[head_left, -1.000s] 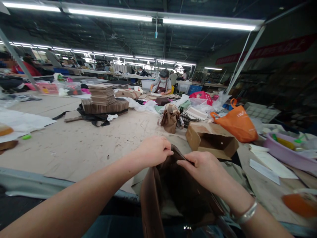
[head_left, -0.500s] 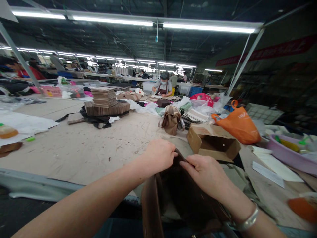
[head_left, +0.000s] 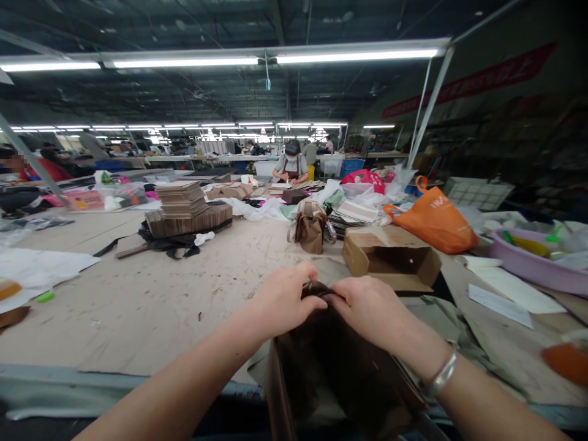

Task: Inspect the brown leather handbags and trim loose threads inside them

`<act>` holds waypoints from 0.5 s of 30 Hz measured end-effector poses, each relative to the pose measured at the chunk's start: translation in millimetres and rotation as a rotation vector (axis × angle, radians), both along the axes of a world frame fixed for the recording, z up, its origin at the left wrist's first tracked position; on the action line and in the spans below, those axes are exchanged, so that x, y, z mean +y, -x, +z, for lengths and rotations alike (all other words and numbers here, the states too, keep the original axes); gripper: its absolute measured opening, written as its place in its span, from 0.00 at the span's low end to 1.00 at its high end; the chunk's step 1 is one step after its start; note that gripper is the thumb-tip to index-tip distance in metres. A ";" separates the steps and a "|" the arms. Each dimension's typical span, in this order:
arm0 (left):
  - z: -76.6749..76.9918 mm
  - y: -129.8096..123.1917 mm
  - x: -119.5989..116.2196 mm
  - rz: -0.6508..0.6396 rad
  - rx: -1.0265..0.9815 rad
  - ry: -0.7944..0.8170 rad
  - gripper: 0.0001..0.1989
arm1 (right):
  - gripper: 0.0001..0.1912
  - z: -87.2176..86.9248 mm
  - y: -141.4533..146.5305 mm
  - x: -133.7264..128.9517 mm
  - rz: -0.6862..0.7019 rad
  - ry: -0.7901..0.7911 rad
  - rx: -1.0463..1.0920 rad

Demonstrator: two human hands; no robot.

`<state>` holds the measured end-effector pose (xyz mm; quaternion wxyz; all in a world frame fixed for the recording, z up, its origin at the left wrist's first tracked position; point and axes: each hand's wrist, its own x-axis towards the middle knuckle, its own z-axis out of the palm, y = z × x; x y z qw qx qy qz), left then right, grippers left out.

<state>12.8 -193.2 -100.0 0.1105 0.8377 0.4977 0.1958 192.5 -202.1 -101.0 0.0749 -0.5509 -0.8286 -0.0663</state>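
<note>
Before me is a dark brown bag (head_left: 340, 367), its wide mouth facing me and its inside in shadow. My left hand (head_left: 287, 300) is closed on the bag's far edge, thumb on the near side and fingers behind. Close beside it, my right hand (head_left: 372, 309) pinches the same edge; a silver bangle circles that wrist. Between the two hands the edge bunches into a small fold. Grey-green cloth (head_left: 441, 324) lies under and to the right of the bag. A small brown bag (head_left: 311, 229) stands upright beyond my hands.
An open cardboard box (head_left: 390, 257) lies right of centre, with an orange bag (head_left: 436, 220) behind it. Stacked brown pieces (head_left: 184, 211) stand at left on the worktable (head_left: 151, 306). A lilac basin (head_left: 537, 263) sits far right. A co-worker (head_left: 291, 165) works across the table.
My left thumb has come round to the near side of the edge, and my hands have drawn closer together. The bag's edge is now more folded. The camera view has shifted slightly.
</note>
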 end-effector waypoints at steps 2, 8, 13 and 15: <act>1.7 8.8 -8.5 0.002 -0.025 0.096 0.41 | 0.15 -1.6 -0.1 1.7 -0.014 -0.018 0.005; 11.9 35.1 -16.6 -0.006 0.152 0.337 0.42 | 0.14 -3.5 -4.2 -0.2 -0.003 -0.065 0.049; 22.6 42.7 7.0 -0.050 0.343 0.362 0.38 | 0.13 -3.0 -1.2 -8.7 0.016 -0.038 0.082; 22.7 40.4 11.5 -0.033 0.372 0.296 0.40 | 0.13 -2.9 0.9 -11.1 -0.005 -0.032 0.090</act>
